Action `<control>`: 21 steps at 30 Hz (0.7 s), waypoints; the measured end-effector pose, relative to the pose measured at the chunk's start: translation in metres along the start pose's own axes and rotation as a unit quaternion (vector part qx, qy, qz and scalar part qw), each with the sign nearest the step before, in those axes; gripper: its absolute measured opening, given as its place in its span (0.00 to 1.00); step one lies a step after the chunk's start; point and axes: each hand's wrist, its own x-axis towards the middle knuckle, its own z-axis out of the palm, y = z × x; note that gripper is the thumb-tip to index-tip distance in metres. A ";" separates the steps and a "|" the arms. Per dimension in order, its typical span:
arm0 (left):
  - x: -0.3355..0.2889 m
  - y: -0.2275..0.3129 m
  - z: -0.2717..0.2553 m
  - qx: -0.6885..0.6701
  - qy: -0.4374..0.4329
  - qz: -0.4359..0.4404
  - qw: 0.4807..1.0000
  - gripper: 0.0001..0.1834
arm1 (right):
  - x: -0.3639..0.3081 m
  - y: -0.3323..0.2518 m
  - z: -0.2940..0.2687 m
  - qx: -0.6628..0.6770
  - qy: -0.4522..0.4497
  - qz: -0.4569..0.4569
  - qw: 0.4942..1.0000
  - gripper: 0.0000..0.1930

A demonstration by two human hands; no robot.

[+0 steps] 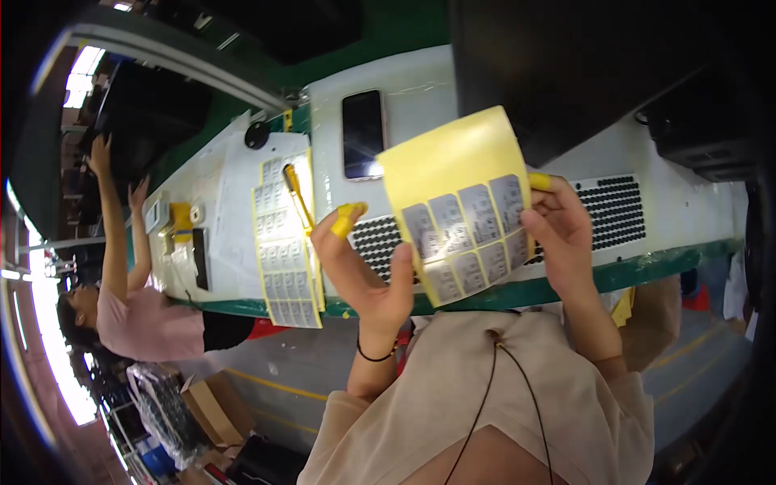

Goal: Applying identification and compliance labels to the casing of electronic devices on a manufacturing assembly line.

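A yellow-backed sheet of silver-grey labels (444,166) is held up over the table, its upper part bare yellow backing and its lower part printed labels. My right hand (564,234) pinches its right edge between thumb and fingers; a yellow cover wraps one fingertip. Beside the sheet's left edge, my left hand (365,279) is open, thumb and index finger apart, with a yellow cover on the index fingertip. Behind the held sheet lies a white sheet with rows of black dots (614,212), partly hidden. More label sheets (283,271) lie left of my left hand, with a yellow utility knife (297,196) on them.
A phone (363,133) lies on the table beyond my left hand. A large dark panel (566,65) stands at the far right. Left, another person in a pink shirt (153,323) reaches up with both arms. A cardboard box (217,408) sits on the floor.
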 end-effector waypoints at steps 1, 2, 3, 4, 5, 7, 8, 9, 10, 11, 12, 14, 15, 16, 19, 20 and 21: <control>0.001 0.001 0.001 0.003 0.008 0.026 1.000 0.28 | -0.003 0.000 0.000 -0.014 0.008 0.004 1.000 0.17; 0.006 0.005 -0.003 0.042 -0.045 0.051 0.997 0.30 | -0.005 0.002 0.000 -0.003 0.001 0.008 1.000 0.17; 0.010 0.010 -0.007 0.079 -0.097 0.073 0.989 0.31 | -0.008 0.003 -0.001 -0.015 -0.007 0.011 1.000 0.15; 0.013 0.011 -0.007 0.082 -0.118 0.094 0.985 0.32 | -0.010 0.004 -0.002 -0.028 -0.015 0.014 0.999 0.13; 0.014 0.012 -0.006 0.083 -0.138 0.114 0.980 0.33 | -0.011 0.005 -0.003 -0.020 -0.021 0.019 0.999 0.13; 0.017 0.015 -0.003 0.093 -0.157 0.117 0.976 0.38 | -0.013 0.005 -0.003 -0.064 -0.067 0.003 0.996 0.10; 0.018 0.019 -0.002 0.113 -0.179 0.123 0.970 0.41 | -0.013 0.004 -0.002 -0.049 -0.079 -0.016 0.996 0.09; 0.018 0.021 -0.001 0.132 -0.202 0.126 0.962 0.45 | -0.013 0.003 -0.002 -0.043 -0.085 -0.010 0.995 0.09; 0.017 0.020 0.000 0.140 -0.202 0.120 0.962 0.45 | -0.013 0.002 -0.003 -0.050 -0.088 -0.021 0.995 0.09; 0.017 0.018 0.001 0.118 -0.203 0.104 0.966 0.47 | -0.013 0.001 -0.003 -0.056 -0.092 -0.033 0.994 0.09; 0.016 0.015 0.002 0.094 -0.204 0.088 0.970 0.50 | -0.013 -0.001 -0.002 -0.095 -0.079 -0.036 0.992 0.09; 0.014 0.013 0.002 0.089 -0.200 0.080 0.972 0.50 | -0.012 -0.003 -0.003 -0.106 -0.092 -0.039 0.989 0.09; 0.013 0.012 0.002 0.075 -0.196 0.078 0.975 0.50 | -0.012 -0.002 -0.003 -0.122 -0.099 -0.048 0.986 0.09; 0.013 0.012 0.002 0.081 -0.197 0.072 0.974 0.50 | -0.012 0.001 -0.002 -0.123 -0.091 -0.055 0.987 0.09; 0.012 0.012 0.002 0.081 -0.187 0.080 0.976 0.43 | -0.015 0.001 -0.003 -0.129 -0.087 -0.061 0.986 0.09; 0.012 0.012 0.001 0.067 -0.199 0.080 0.974 0.46 | -0.017 -0.001 -0.001 -0.151 -0.071 -0.062 0.984 0.09; 0.012 0.013 0.001 0.054 -0.209 0.082 0.973 0.48 | -0.017 -0.002 0.000 -0.146 -0.076 -0.060 0.985 0.09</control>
